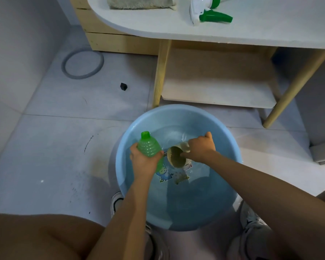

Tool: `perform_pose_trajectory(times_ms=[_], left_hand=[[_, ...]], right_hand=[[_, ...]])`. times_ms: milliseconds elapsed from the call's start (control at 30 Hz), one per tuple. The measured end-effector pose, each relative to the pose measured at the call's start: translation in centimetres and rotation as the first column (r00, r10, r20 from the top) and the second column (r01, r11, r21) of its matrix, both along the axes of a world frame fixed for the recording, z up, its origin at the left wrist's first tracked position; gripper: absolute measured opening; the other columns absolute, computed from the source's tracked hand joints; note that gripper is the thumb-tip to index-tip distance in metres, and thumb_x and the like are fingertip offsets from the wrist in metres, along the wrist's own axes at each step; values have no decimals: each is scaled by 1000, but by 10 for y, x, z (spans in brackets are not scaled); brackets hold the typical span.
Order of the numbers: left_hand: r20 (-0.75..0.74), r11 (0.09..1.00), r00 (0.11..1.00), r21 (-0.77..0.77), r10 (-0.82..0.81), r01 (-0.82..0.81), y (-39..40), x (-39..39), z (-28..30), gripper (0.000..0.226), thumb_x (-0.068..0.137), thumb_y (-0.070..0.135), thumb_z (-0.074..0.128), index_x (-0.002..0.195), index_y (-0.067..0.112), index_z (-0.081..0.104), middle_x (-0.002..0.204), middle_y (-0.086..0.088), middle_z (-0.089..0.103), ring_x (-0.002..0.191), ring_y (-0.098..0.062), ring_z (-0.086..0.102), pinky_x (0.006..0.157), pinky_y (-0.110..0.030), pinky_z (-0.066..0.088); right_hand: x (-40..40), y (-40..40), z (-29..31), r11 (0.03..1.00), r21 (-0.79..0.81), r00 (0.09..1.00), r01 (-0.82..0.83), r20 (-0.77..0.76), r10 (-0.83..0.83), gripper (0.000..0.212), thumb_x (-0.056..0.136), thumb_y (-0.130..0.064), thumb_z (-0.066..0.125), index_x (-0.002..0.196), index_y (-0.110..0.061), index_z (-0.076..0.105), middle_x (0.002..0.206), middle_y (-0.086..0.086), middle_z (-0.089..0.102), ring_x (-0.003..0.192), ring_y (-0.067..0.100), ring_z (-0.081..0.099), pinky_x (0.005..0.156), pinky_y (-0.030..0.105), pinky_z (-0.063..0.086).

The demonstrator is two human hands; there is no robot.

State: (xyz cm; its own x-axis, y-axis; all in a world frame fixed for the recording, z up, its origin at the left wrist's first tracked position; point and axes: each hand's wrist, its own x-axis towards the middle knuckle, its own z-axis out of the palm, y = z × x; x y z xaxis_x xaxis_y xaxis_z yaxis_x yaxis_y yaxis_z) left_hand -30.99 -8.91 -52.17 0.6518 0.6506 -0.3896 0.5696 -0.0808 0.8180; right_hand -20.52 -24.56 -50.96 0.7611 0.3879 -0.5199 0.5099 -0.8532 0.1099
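**Bottle and cup held over the blue basin**

The basin (186, 212) sits on the floor between your feet. It holds clear, shallow water (173, 134). A patch of greenish-brown sediment (181, 178) lies on its bottom, beside a cartoon decal (164, 175).

Your left hand (144, 163) grips the green bottle (149, 147), fingers wrapped round its ribbed body. You hold it above the left part of the basin, just inside the rim. Its long axis runs from the basin's centre up and out toward the left rim. The open neck points away from you and slightly left. I cannot tell what is inside the translucent plastic.

Your right hand (201, 147) holds the pale cup (176, 156), fingers curled over its body from above. The cup is near the middle of the basin, just right of the bottle. It is tipped on its side, with its mouth facing you and the bottle. Murky brown-green liquid fills its lower half.

Beyond the basin's far rim stands a white table (251, 29). On it lie a white-and-green spray head (206, 13) and a folded towel (141, 2). Far left of the basin, a grey ring (82, 63) lies on the tiles.
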Motion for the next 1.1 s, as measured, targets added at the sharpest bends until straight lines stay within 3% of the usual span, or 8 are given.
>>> perform_pose_trajectory(times_ms=[100, 167, 300, 433, 600, 667, 833, 1100], left_hand=[[31, 999, 998, 11, 51, -51, 0, -1, 3, 86, 59, 22, 88, 128, 9, 39, 126, -12, 49, 107, -25, 54, 89, -34, 47], [45, 996, 995, 0, 90, -90, 1, -2, 6, 83, 59, 19, 87, 126, 8, 40, 123, -12, 51, 104, -24, 56, 85, -31, 46], [38, 999, 999, -17, 28, -28, -1, -3, 11, 78, 53, 17, 84, 118, 12, 41, 116, -8, 51, 100, -23, 57, 80, -32, 46], [39, 997, 997, -18, -71, 72, -10, -2, 16, 72, 55, 16, 85, 109, 21, 38, 107, -2, 54, 92, -19, 59, 79, -35, 51], [16, 986, 987, 58, -160, 159, -19, 4, 21, 70, 45, 34, 84, 107, 25, 51, 103, 1, 61, 95, -21, 61, 82, -41, 54], [9, 975, 980, 103, -199, 197, -24, 6, 22, 75, 44, 39, 86, 110, 28, 52, 110, 1, 60, 101, -21, 59, 86, -42, 53], [94, 945, 946, 139, -309, 295, -34, 7, 34, 78, 56, 19, 86, 123, 24, 47, 122, -3, 49, 110, -24, 53, 92, -41, 48], [144, 917, 916, 200, -375, 344, -39, 10, 38, 74, 60, 17, 85, 123, 24, 46, 117, 3, 47, 111, -20, 51, 92, -36, 47]], right_hand=[[4, -10, -6, 940, 122, 922, 319, -272, -277, 54, 85, -69, 39, 68, -20, 52, 68, -4, 50, 83, 19, 51, 98, 41, 24], [3, -17, -9, 810, 235, 806, 537, -426, -411, 50, 82, -67, 49, 67, -19, 54, 77, -2, 53, 91, 22, 54, 99, 44, 33], [-1, -25, -1, 493, 420, 645, 762, -555, -525, 42, 77, -52, 65, 60, -15, 51, 68, 2, 52, 75, 22, 53, 72, 32, 40], [4, -25, 26, 495, 513, 713, 701, -473, -518, 46, 77, -59, 62, 66, -15, 50, 69, 2, 50, 74, 23, 51, 74, 36, 37], [3, -20, 68, 642, 586, 839, 494, -126, -530, 49, 85, -60, 52, 60, -20, 38, 64, -4, 47, 74, 21, 48, 81, 36, 27], [0, -22, 79, 628, 636, 839, 448, -56, -541, 50, 85, -58, 53, 58, -20, 34, 59, -6, 43, 73, 22, 47, 79, 35, 24], [1, -27, 93, 614, 719, 827, 325, 98, -554, 49, 83, -60, 55, 59, -21, 36, 57, -7, 44, 71, 23, 47, 75, 34, 21], [-5, -27, 98, 652, 757, 775, 31, 394, -494, 55, 78, -66, 53, 79, -12, 63, 72, 1, 63, 82, 25, 54, 79, 34, 19]])
